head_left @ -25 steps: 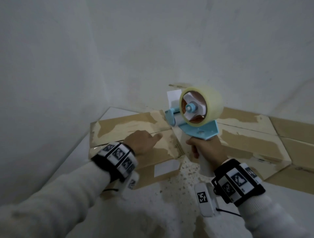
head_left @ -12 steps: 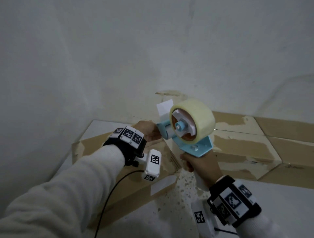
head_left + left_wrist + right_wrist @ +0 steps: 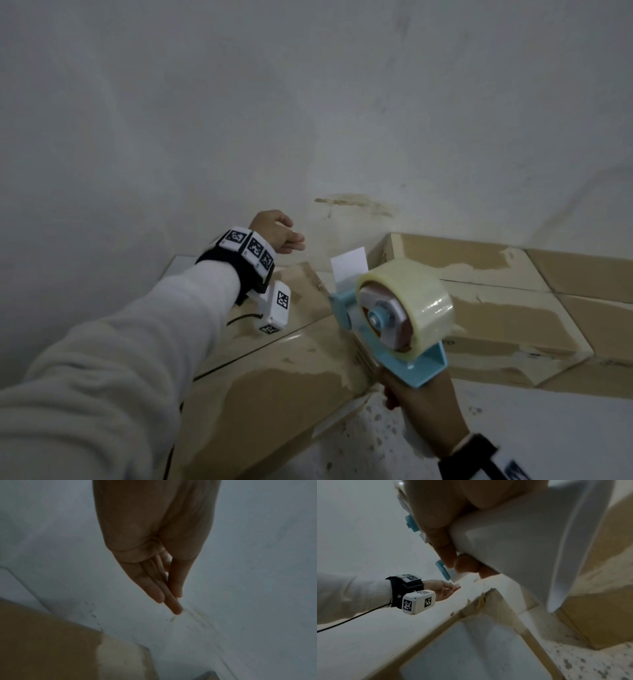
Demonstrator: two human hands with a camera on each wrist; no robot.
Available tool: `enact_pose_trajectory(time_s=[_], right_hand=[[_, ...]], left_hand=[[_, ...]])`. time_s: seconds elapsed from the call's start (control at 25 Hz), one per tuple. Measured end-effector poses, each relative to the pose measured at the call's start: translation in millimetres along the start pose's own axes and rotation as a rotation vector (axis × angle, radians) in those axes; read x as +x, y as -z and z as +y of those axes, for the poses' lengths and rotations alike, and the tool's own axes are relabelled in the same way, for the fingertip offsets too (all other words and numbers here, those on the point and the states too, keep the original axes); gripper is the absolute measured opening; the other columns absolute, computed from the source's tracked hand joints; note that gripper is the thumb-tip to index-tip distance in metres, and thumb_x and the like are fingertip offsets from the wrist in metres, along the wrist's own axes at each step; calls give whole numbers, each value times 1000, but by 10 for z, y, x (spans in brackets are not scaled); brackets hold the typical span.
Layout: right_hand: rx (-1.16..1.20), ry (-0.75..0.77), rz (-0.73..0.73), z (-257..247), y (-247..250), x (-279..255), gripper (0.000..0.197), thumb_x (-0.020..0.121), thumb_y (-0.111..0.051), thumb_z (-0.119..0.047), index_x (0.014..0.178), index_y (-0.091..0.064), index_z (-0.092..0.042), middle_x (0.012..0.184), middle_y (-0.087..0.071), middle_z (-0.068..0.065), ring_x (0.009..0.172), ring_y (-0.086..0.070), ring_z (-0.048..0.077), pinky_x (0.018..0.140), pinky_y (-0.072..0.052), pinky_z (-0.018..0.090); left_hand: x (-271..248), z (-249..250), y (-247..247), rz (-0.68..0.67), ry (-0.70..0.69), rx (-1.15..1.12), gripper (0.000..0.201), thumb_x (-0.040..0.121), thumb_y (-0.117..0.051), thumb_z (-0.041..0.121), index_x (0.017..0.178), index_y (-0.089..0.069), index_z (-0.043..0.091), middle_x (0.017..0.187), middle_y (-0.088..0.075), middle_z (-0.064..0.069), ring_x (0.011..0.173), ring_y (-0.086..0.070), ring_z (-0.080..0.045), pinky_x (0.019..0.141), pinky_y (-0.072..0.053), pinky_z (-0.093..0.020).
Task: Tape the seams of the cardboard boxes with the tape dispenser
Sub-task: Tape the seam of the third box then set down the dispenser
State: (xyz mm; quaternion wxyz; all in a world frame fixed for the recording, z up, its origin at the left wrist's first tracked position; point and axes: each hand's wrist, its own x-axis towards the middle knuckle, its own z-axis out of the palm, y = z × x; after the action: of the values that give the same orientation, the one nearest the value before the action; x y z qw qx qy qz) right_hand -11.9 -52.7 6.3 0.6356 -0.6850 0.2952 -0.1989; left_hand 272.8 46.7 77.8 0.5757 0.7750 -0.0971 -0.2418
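My right hand [image 3: 418, 407] grips the white handle [image 3: 522, 547] of a blue tape dispenser [image 3: 426, 368], which carries a roll of clear tape [image 3: 416, 301] and hangs over the right end of the near cardboard box [image 3: 274, 383]. Its front end points at the far wall. My left hand [image 3: 279, 234] is raised above the box's far end, left of the dispenser and apart from it. In the left wrist view its fingers [image 3: 154, 588] are straight and together, thumb alongside, and I see nothing held. The right wrist view shows the left hand [image 3: 443, 589] too.
A row of flat cardboard boxes [image 3: 479, 308] with torn, pale patches lies against the white wall [image 3: 308, 102] to the right. The speckled floor [image 3: 376, 445] shows between the boxes and me. A black cable [image 3: 351, 618] hangs from my left wrist.
My left hand left the top of the near box, passed the dispenser's front end and rose up and away to the left. The dispenser dropped lower and nearer, still in my right hand.
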Motion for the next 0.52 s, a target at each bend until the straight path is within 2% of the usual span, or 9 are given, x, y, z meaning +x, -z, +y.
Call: enact_pose_trajectory(time_s=[0.12, 0.24, 0.36, 0.44, 0.52], right_hand=[[-13, -39, -29, 5, -79, 82, 25, 77, -68, 7, 60, -59, -10, 43, -54, 5, 38, -48, 19, 50, -42, 35], [-79, -28, -56, 24, -97, 128, 36, 76, -67, 6, 50, -56, -17, 44, -54, 6, 40, -48, 18, 48, -41, 34], [-170, 18, -101, 45, -129, 205, 42, 77, -65, 3, 43, -51, -17, 43, -53, 8, 42, -48, 21, 51, -41, 37], [-147, 9, -99, 73, -138, 251, 40, 77, -64, 3, 44, -51, -16, 43, -51, 8, 43, -47, 23, 53, -40, 39], [-112, -7, -98, 115, -149, 268, 33, 76, -66, -4, 49, -54, -18, 46, -51, 6, 45, -45, 24, 53, -39, 39]], left_hand=[[185, -157, 6, -85, -19, 128, 13, 80, -66, -5, 80, -65, 8, 89, -70, -14, 58, -69, -8, 64, -53, -20], [327, -196, 4, -110, -35, 246, 21, 72, -73, -6, 91, -72, 1, 96, -71, -13, 86, -67, -19, 79, -53, -26], [441, -267, -51, -122, -28, 377, 27, 69, -77, -2, 96, -73, 2, 102, -72, -14, 99, -64, -24, 92, -51, -33], [491, -324, -64, -134, -13, 430, 26, 70, -77, 0, 96, -73, 2, 102, -71, -14, 97, -64, -24, 89, -52, -32], [501, -324, -83, -163, 13, 441, 23, 76, -73, 3, 98, -72, 1, 97, -71, -14, 94, -64, -22, 78, -52, -28]])
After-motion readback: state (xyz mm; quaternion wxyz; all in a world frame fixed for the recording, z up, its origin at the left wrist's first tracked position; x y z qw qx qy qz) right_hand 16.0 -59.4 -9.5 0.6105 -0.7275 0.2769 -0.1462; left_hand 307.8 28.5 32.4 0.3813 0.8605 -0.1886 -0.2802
